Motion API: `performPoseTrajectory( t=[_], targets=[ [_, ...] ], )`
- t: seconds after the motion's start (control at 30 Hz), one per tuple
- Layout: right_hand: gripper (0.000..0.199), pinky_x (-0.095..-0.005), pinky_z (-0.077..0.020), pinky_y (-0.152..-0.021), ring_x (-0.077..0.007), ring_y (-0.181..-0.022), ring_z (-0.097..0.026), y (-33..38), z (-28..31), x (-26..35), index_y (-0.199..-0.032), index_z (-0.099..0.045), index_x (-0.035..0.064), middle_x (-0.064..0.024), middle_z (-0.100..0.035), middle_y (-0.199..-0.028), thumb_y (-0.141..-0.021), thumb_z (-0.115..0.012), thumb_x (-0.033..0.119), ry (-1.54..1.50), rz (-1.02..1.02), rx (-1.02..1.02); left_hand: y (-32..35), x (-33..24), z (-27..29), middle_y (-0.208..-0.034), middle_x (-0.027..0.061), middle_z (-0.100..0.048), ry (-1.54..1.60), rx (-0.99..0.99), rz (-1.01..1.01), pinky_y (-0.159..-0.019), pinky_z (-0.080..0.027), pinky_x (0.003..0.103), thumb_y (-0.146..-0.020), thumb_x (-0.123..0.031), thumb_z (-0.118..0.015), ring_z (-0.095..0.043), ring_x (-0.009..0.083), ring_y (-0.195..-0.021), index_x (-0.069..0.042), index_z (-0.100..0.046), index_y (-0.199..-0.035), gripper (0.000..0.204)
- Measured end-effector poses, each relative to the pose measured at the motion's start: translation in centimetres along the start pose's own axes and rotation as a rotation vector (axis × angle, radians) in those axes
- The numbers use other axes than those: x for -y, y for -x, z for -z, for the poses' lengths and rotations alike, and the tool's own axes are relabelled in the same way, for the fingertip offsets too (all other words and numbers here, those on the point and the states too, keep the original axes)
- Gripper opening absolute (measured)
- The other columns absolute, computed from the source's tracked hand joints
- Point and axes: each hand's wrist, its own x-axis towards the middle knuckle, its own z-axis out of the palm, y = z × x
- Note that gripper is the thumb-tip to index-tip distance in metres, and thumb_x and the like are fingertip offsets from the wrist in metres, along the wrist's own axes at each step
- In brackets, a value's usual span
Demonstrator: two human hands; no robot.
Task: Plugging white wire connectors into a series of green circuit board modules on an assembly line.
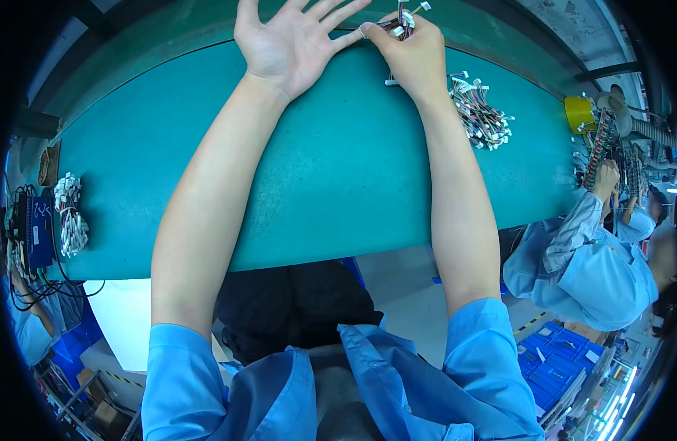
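Observation:
My left hand [287,50] is turned palm up with its fingers spread, and nothing lies on the palm. The tip of its little finger meets my right thumb, where a thin loop-like thing shows, too small to make out. Closed around several wire harnesses [403,29] is my right hand [416,62]; their white connectors and coloured wires stick out above the fingers. One more white connector [391,82] pokes out below that hand. Beside my right wrist, a loose pile of similar wire harnesses [484,117] lies on the green table [338,176].
At the table's left end lies a bundle of white-connector cables [72,217] near a blue box [38,231] with black cords. A yellow roll [579,115] sits at the far right, where a co-worker [588,264] handles wires. Blue crates [548,360] stand on the floor.

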Motion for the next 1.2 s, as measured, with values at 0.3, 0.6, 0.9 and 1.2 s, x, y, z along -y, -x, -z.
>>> performPoseTrajectory(
  t=[0.3,0.6,0.9,1.2],
  targets=[
    [0.02,-0.0306,-0.0448,-0.055,-0.0176,-0.056,-0.052,-0.2,0.5,-0.2,-0.076,-0.066,0.0013,-0.0059,-0.06,-0.063,-0.082,-0.076,0.017,0.021,-0.016,-0.057,-0.2,-0.3,2.2,-0.157,0.0302,-0.036,0.488,0.501,0.218,-0.118,-0.031,0.059,-0.094,-0.077,-0.035,-0.041,0.041,-0.141,-0.001,-0.03,-0.159,0.099],
    [0.019,-0.0312,-0.0442,-0.055,-0.0178,-0.055,-0.051,0.3,0.0,0.6,-0.076,-0.065,0.0008,-0.0061,-0.061,-0.063,-0.083,-0.075,0.016,-0.015,-0.027,-0.034,0.1,-0.3,1.3,-0.122,0.0245,-0.062,0.086,0.146,0.038,-0.102,-0.046,0.052,-0.095,-0.077,-0.033,-0.06,0.0347,-0.108,0.004,-0.054,-0.135,0.093],
    [0.021,-0.0276,-0.0427,-0.054,-0.0133,-0.058,-0.053,0.7,0.6,0.4,-0.084,-0.071,0.0035,-0.0046,-0.062,-0.066,-0.085,-0.076,0.023,0.023,-0.003,-0.023,0.3,-0.3,1.2,-0.106,0.0203,-0.066,0.09,0.099,0.023,-0.094,-0.049,0.048,-0.096,-0.077,-0.032,-0.063,0.031,-0.095,0.004,-0.061,-0.122,0.09],
    [0.018,-0.0266,-0.0426,-0.054,-0.0127,-0.057,-0.051,0.4,0.4,1.1,-0.075,-0.066,0.0021,-0.0037,-0.061,-0.064,-0.086,-0.072,0.014,-0.083,-0.047,-0.038,0.6,-0.2,-0.4,-0.108,0.0208,-0.066,0.066,-0.04,0.015,-0.094,-0.049,0.049,-0.095,-0.077,-0.032,-0.063,0.0321,-0.098,0.004,-0.061,-0.123,0.09]
  ],
)
